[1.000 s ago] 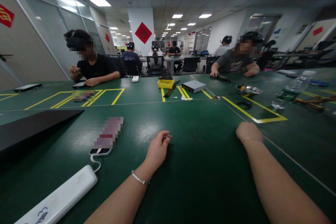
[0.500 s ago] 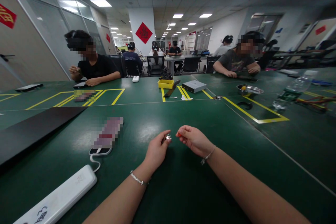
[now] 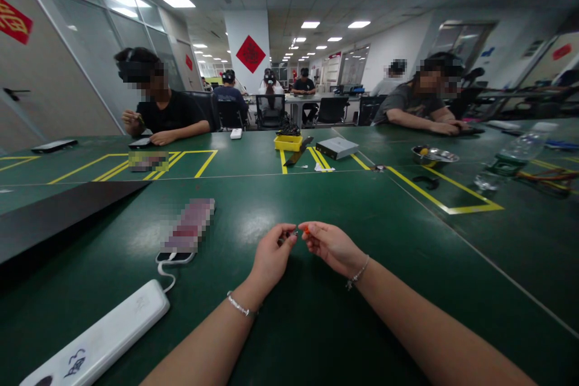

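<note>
Thumb and forefinger of the left hand point(image 3: 271, 256) are pinched on a small metal piece point(image 3: 295, 233); those of the right hand point(image 3: 335, 245) are pinched on a small orange piece point(image 3: 306, 230). A second ago the right hand was well off to the right, near the yellow tape outline point(image 3: 474, 209); half a second ago it had come in beside the left, and now the gap is narrower still. The left hand has hardly moved.

The metal piece sits at the left fingertips, partly covered by them, and faces the orange piece, which shows between the right thumb and forefinger. The two lie just beside each other — whether they touch, I cannot tell.

Left of the hands, a phone point(image 3: 189, 226) lies on the green table point(image 3: 316, 325), joined by a cable point(image 3: 170, 280) to a white case point(image 3: 97, 338). Farther out stand a yellow tray point(image 3: 288, 143), a grey box point(image 3: 337, 148), a metal bowl point(image 3: 435, 155) and a clear bottle point(image 3: 515, 154).
</note>
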`<state>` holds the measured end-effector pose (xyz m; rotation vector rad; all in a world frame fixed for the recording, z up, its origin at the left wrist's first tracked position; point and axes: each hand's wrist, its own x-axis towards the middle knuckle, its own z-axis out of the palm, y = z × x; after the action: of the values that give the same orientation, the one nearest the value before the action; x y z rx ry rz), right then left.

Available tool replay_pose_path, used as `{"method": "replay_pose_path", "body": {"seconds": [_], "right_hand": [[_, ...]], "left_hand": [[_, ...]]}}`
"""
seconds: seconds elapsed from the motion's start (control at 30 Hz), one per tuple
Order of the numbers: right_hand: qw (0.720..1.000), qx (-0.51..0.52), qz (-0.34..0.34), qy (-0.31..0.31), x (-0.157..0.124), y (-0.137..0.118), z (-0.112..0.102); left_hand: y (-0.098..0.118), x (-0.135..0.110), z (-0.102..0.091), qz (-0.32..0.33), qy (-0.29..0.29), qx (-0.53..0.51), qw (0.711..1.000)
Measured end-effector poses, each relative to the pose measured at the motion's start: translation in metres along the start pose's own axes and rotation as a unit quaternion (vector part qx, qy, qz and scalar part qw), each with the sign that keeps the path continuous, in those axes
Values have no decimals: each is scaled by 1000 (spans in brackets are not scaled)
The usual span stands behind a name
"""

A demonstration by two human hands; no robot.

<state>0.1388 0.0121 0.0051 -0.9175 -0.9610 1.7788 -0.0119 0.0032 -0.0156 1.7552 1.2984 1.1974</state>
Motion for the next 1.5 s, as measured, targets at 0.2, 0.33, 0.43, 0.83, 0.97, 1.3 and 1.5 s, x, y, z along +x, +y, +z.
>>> {"method": "replay_pose_path", "body": {"seconds": [0.2,0.33,0.43,0.83,0.97,1.3,1.5], "right_hand": [[997,-29,-49,54,3,5,0],[991,-65,-75,92,4,10,3],[986,-76,-91,116,4,13,7],[982,-1,-108,154,-7,24,28],[985,34,-84,150,-10,25,31],[990,29,-78,114,-15,23,35],[992,78,-75,66,-13,19,31]], "left_hand": [[4,0,0,-3,26,14,1000],[8,-2,0,18,8,34,999],[11,-3,-1,39,6,79,996],[15,-11,0,90,56,193,975],[15,-11,-1,97,69,210,970],[13,-11,-1,102,92,211,968],[11,-10,0,104,96,198,970]]}}
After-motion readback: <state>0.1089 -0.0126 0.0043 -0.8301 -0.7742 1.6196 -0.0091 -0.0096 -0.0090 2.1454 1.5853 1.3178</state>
